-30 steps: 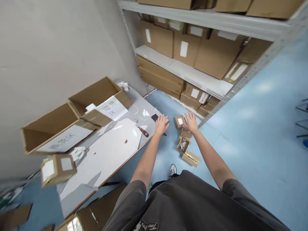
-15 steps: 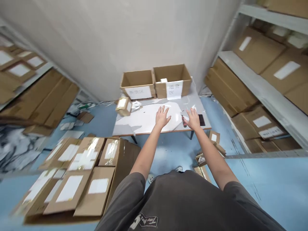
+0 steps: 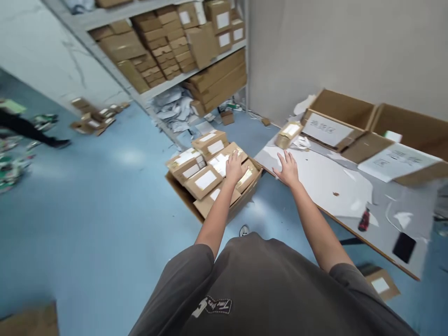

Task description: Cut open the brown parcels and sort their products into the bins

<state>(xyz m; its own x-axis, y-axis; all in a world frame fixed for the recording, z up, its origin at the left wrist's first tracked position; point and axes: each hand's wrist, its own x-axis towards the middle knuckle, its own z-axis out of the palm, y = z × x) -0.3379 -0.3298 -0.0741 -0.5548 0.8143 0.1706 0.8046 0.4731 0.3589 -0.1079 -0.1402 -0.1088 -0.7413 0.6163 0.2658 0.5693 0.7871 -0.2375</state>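
My left hand (image 3: 235,169) is held out with its fingers spread and nothing in it. It appears in front of a large open carton (image 3: 241,201) on the floor, filled with several smaller labelled cardboard boxes (image 3: 205,179); whether it touches them I cannot tell. Fingers apart, my right hand (image 3: 287,170) is empty too, over the near left part of the table (image 3: 311,173). Just beyond it a small taped box (image 3: 289,134) sits on the tabletop beside crumpled white paper (image 3: 301,142).
Two open cartons (image 3: 329,128) with paper signs stand along the table's back. A red and black tool (image 3: 364,219) and a dark phone-like slab (image 3: 404,247) lie at its right. Box-filled shelving (image 3: 168,84) rises behind. A person's leg (image 3: 31,130) shows far left.
My view has swung left, from the right-hand shelving across the table to the box-filled carton and left shelving. Both hands stay raised, spread and empty.
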